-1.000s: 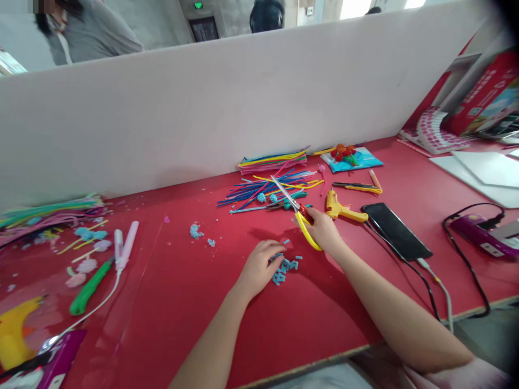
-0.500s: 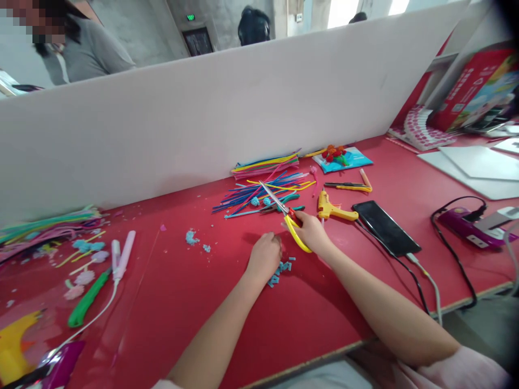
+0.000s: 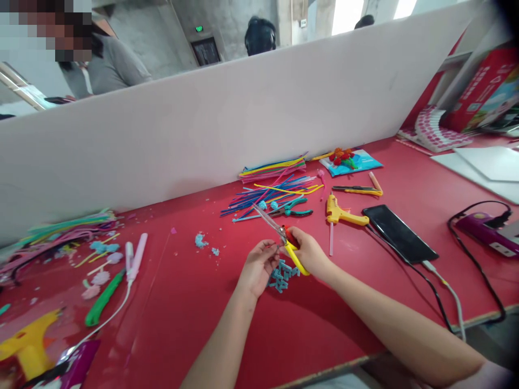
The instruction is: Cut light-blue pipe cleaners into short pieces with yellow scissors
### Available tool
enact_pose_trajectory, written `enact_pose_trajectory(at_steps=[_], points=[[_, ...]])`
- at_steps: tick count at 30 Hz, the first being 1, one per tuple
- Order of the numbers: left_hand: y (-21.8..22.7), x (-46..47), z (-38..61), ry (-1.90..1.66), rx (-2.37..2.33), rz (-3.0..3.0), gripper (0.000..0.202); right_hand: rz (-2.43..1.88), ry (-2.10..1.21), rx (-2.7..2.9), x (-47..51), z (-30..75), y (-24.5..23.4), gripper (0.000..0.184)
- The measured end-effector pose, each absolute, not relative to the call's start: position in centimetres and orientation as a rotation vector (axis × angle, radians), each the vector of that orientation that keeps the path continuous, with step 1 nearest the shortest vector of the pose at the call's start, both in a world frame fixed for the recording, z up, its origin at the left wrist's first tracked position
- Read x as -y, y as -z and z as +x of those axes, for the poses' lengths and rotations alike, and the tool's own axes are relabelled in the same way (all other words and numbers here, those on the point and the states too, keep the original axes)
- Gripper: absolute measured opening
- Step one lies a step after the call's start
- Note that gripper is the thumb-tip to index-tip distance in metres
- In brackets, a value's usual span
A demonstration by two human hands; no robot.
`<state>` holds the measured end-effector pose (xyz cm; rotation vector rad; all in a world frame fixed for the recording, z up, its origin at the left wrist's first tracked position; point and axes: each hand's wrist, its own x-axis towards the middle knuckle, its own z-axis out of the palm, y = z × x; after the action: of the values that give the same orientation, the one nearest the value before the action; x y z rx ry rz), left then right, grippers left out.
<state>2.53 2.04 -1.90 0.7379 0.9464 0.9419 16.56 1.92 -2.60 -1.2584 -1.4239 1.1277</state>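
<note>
My right hand (image 3: 310, 251) is closed around the yellow and red handles of a pair of scissors (image 3: 299, 260), whose blades point up and to the left. Close beside the scissors' pivot, my left hand (image 3: 259, 265) is turned partly palm up with thumb and fingertips together. Whatever lies in that pinch is too small to make out. Below the two hands lies a small heap of cut blue pieces (image 3: 279, 283), partly covered by the left hand. Blue fluffy bits (image 3: 200, 241) are on the red table to the left of my hands.
Pipe cleaners (image 3: 263, 194) and teal-handled pliers (image 3: 298, 208) lie beyond my hands. To the right are a yellow glue gun (image 3: 344, 214) and a phone (image 3: 399, 233) with cables. A green-handled tool (image 3: 104, 298) and a pink device (image 3: 138, 256) lie left. A white partition (image 3: 194, 127) closes the back.
My left hand has lifted from the blue pieces and turned palm up towards the scissors. The scissors have come lower and closer to it, uncovering more of the pieces. The view has shifted slightly.
</note>
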Motion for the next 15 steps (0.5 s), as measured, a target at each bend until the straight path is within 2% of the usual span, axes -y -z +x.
enact_pose_trajectory(at_steps=[15], points=[[1.8, -1.57, 2.78, -0.957, -0.924, 0.794, 0.023, -1.182, -1.21, 1.269, -1.91, 16.5, 2.37, 0.021]])
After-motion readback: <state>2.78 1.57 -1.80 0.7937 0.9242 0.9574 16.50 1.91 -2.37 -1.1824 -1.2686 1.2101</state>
